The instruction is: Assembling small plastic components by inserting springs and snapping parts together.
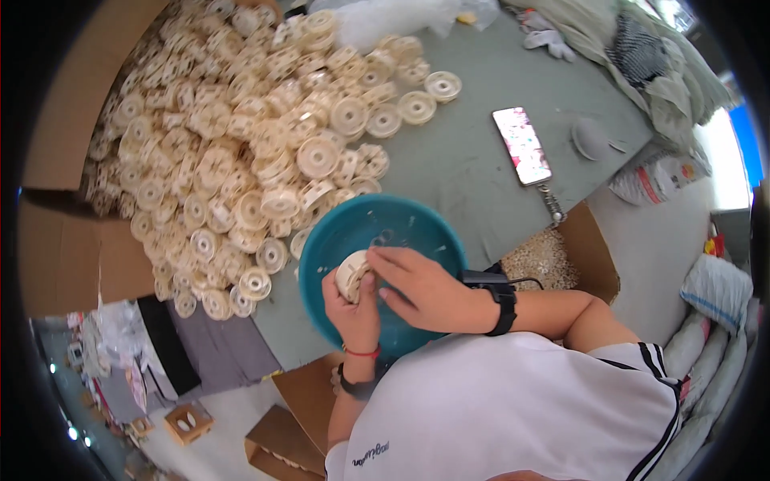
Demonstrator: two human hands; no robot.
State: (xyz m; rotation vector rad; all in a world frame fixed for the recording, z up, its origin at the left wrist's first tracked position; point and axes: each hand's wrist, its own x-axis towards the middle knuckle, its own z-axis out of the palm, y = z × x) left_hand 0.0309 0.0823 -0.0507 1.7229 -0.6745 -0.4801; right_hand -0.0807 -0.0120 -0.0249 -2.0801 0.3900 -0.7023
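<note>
My left hand (353,317) grips a round cream plastic wheel-like part (350,275) over a teal basin (437,220). The fingertips of my right hand (437,293) press against the part's upper right edge; whether they also pinch some tiny piece is too small to tell. Inside the basin, a few thin clear rings or scraps (383,238) lie beyond my fingers. A large heap of similar cream plastic parts (233,152) spreads from the basin's left side to the far edge of the table.
A lit phone (523,146) with a strap lies on the grey-green table (473,172). At right, a cardboard box (592,252) holds many small cream pieces (541,260). Cardboard flaps (88,256) border the heap on the left. Cloth (674,72) and gloves (548,40) lie far right.
</note>
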